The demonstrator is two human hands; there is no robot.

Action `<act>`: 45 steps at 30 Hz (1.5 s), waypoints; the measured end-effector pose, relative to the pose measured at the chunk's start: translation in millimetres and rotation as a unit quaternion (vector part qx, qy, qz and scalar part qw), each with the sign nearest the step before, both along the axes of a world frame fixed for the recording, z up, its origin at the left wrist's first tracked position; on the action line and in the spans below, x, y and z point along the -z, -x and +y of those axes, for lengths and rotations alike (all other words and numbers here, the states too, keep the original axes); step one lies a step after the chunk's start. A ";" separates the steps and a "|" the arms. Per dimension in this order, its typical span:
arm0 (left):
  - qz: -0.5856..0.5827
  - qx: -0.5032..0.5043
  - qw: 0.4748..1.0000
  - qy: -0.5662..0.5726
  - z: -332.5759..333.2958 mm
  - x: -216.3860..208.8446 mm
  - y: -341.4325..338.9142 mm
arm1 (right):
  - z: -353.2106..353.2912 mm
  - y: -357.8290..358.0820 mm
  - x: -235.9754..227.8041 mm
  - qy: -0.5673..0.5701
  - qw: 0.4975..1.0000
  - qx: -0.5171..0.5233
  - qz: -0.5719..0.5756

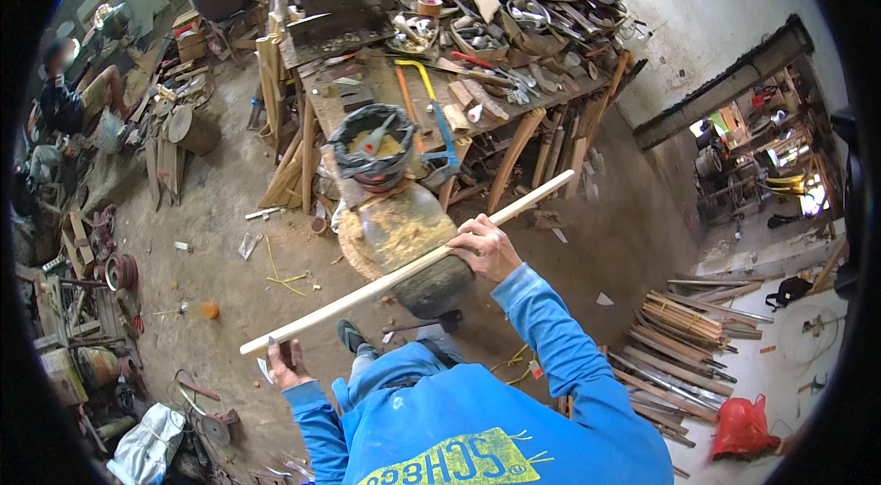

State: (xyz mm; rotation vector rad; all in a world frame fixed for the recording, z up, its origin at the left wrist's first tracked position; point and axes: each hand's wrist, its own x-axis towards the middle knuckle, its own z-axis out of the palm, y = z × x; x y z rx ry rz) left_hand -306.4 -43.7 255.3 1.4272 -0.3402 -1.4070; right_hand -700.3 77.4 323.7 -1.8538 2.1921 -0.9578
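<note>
A long, pale wooden strip point(376, 285) slants across in front of me, its far end up to the right. My right hand point(486, 248) is closed on it past the middle, fingers over the top. Near its lower left end, my left hand point(287, 364) grips it between thumb and fingers. Beneath the strip is a rounded block point(431, 288), dark on its near side, with a dusty board point(404, 226) behind it. Beyond stands a bucket point(374, 180) lined with a black plastic bag, holding yellowish powder and a grey-green tool.
A hacksaw point(447, 132) with a blue handle rests at the near edge of a cluttered workbench point(317, 81). Wooden strips point(679, 324) lie stacked at right, near a red plastic bag point(743, 425). Another person point(69, 95) sits far left. A white sack point(147, 444) lies lower left.
</note>
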 end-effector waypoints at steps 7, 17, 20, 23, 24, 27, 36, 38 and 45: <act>0.009 -0.050 0.997 0.050 -4.9 33.8 -12.9 | 5.5 43.0 -10.4 0.002 0.997 -0.074 -0.007; 0.048 -0.104 0.993 -0.005 0.3 43.4 -14.9 | 80.6 215.1 -28.6 -0.106 0.991 0.086 -0.002; 0.072 -0.112 0.991 -0.009 7.0 43.6 -10.0 | 93.5 251.0 -44.4 -0.118 0.982 0.129 -0.072; 0.116 -0.117 0.986 -0.017 17.1 43.9 -13.9 | 103.2 273.2 -57.9 -0.090 0.972 0.172 -0.133; 0.113 -0.124 0.985 -0.031 21.0 45.1 -15.6 | 105.0 275.6 -58.9 -0.098 0.965 0.203 -0.131; 0.065 -0.166 0.981 -0.071 28.7 50.9 -20.4 | 106.8 270.2 -49.9 -0.091 0.966 0.169 -0.171; 0.054 -0.154 0.982 -0.097 44.2 71.5 -42.4 | 118.1 282.3 -33.8 -0.057 0.952 0.208 -0.217; 0.062 -0.153 0.981 -0.102 43.8 77.9 -46.7 | 117.8 281.5 -33.9 -0.066 0.966 0.160 -0.193; 0.088 -0.157 0.979 -0.091 46.5 79.0 -47.6 | 82.2 223.7 -24.7 -0.040 0.998 0.038 0.006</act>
